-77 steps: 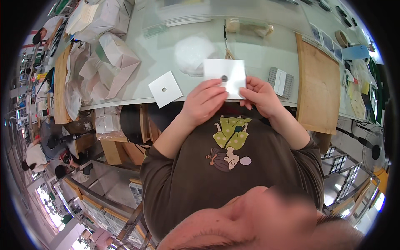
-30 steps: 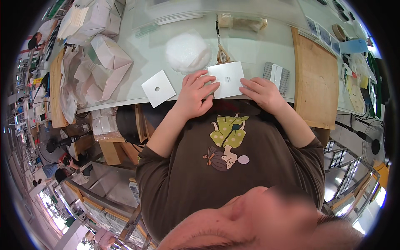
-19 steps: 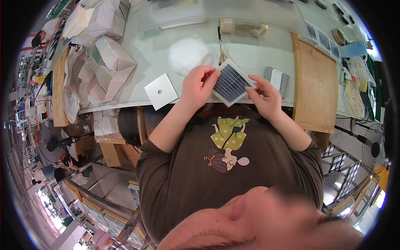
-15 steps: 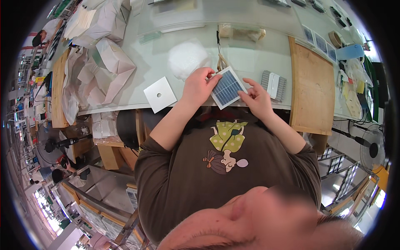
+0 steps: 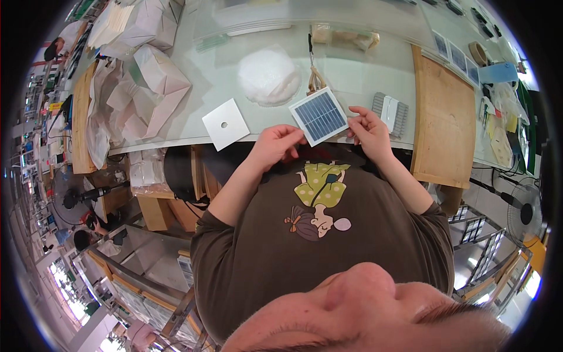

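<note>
A small solar panel (image 5: 321, 116), with blue cells in a white frame, is tilted between my hands at the table's near edge. My left hand (image 5: 278, 145) is closed at its lower left edge, thumb and fingers pinching the frame. The right corner sits at the thumb of my right hand (image 5: 370, 134), whose index finger is raised off the panel; its lower fingers are partly hidden. Just beyond the panel lies a brush-like tool with a tan end (image 5: 316, 80). To the left, a white square plate with a centre hole (image 5: 225, 124) rests near the edge.
A round white fluffy pad (image 5: 268, 76) lies behind the plate. Right of my hands is a grey ribbed block (image 5: 390, 114), then a wooden board (image 5: 444, 117). Crumpled white paper (image 5: 149, 88) covers the left side. Clear sheets (image 5: 305, 14) span the far table.
My left hand has moved from the panel's upper left down to its lower left edge. The panel has turned slightly and shifted a little away from me. My right hand stays at its right side.
</note>
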`<state>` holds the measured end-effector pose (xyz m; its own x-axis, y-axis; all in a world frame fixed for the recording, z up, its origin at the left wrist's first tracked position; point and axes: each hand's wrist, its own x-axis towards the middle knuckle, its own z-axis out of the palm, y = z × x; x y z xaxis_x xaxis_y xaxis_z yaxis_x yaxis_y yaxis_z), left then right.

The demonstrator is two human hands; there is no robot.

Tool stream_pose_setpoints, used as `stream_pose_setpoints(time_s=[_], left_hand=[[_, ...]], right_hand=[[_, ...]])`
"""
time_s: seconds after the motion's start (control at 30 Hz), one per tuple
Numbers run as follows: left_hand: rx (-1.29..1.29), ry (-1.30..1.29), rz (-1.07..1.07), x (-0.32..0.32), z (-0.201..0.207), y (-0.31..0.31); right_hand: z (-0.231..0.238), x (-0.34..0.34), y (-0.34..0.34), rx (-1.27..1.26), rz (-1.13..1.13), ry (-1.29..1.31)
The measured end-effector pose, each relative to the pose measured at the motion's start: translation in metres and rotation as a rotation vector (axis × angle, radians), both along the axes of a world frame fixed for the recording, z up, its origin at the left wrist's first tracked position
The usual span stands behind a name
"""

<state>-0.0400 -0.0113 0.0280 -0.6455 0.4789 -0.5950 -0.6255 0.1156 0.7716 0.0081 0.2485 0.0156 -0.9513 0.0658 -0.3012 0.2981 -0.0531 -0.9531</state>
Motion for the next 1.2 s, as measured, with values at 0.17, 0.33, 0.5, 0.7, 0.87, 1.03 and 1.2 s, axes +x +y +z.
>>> stream_pose_setpoints(time_s=[0.17, 0.33, 0.5, 0.7, 0.87, 1.03, 1.2], left_hand=[[0.08, -0.035, -0.032, 0.009, -0.016, 0.003], [0.153, -0.044, 0.014, 0.016, -0.027, 0.003], [0.155, -0.027, 0.005, 0.021, -0.031, 0.006], [0.122, 0.011, 0.001, 0.021, -0.033, 0.008], [0.104, 0.0, 0.038, 0.019, -0.019, 0.009], [-0.086, 0.337, 0.069, 0.02, -0.023, 0.0], [-0.364, 1.496, 0.019, 0.003, 0.004, 0.002]], right_hand=[[0.002, 0.0, -0.003, -0.03, -0.008, -0.031], [0.005, 0.0, -0.005, -0.067, -0.009, -0.066], [0.0, 0.002, -0.007, -0.08, -0.01, -0.072], [0.001, 0.0, -0.007, -0.105, -0.022, -0.091], [0.003, -0.003, -0.002, -0.118, -0.031, -0.136], [0.0, -0.002, 0.0, -0.235, -0.102, -0.14], [0.002, -0.003, -0.003, -0.212, -0.094, -0.138]])
